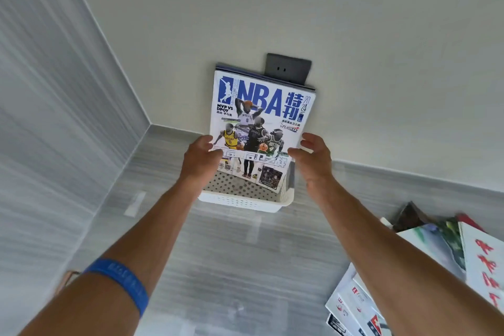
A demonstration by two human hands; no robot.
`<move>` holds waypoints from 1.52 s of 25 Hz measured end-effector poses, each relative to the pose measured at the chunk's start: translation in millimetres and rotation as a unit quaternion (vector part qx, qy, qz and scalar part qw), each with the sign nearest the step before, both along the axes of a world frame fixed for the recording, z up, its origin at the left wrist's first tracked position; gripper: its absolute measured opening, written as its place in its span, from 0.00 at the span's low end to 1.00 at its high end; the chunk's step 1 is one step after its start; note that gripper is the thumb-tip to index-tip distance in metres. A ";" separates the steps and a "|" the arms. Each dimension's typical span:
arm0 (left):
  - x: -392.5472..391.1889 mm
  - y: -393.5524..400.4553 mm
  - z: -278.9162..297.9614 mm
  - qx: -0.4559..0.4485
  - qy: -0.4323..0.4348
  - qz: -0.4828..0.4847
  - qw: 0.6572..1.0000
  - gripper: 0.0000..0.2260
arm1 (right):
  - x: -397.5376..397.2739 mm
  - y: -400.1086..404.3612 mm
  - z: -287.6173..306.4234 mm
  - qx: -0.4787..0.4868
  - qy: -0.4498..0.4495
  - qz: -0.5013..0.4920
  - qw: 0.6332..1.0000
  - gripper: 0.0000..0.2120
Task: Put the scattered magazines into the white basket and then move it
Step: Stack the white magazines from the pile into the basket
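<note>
**Loading step under way: magazine standing in basket**

Against the wall at 12 o'clock, the white basket (245,200) sat on the floor with the NBA magazine (261,123) standing upright inside. The left hand (200,159) gripped its lower left edge; the right hand (313,157) hovered beside the right edge, fingers spread. More scattered magazines (425,267) lay at 4 o'clock. Next move, judged: release, then fetch those.

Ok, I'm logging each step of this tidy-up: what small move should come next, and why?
Probably let go of the NBA magazine and reach the right hand toward the pile of magazines on the floor at right. The NBA magazine already stands in the white basket, leaning on the wall; the left hand grips its edge, and the right hand looks open beside it.
</note>
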State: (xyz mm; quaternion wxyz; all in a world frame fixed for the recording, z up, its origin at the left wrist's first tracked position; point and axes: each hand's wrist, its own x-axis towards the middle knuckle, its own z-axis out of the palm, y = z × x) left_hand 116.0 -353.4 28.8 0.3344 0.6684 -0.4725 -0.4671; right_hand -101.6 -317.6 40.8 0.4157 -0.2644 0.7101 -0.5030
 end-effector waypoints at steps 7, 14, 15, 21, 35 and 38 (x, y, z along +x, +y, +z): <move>-90.8 145.2 -9.6 0.004 0.091 -0.097 0.991 0.17 | -44.3 174.1 -22.3 0.113 0.101 0.070 0.986 0.15; -175.8 244.5 -42.3 0.140 0.080 -0.233 0.959 0.12 | -138.1 303.2 -64.7 0.324 0.467 0.177 0.803 0.35; -181.8 250.9 -47.4 0.154 0.074 -0.235 0.957 0.11 | -145.2 310.4 -69.8 0.333 0.478 0.187 0.791 0.35; -212.3 282.7 -58.8 0.187 0.044 -0.249 0.949 0.13 | -159.0 322.8 -66.9 0.228 0.541 0.275 0.761 0.18; -189.6 268.3 -1.9 -0.129 0.136 -0.063 0.980 0.17 | -87.1 212.1 96.8 -0.066 -0.242 -0.066 0.966 0.06; -155.1 257.1 8.0 -0.205 0.038 -0.135 0.969 0.24 | -81.5 199.9 99.3 -0.055 -0.342 -0.055 0.936 0.08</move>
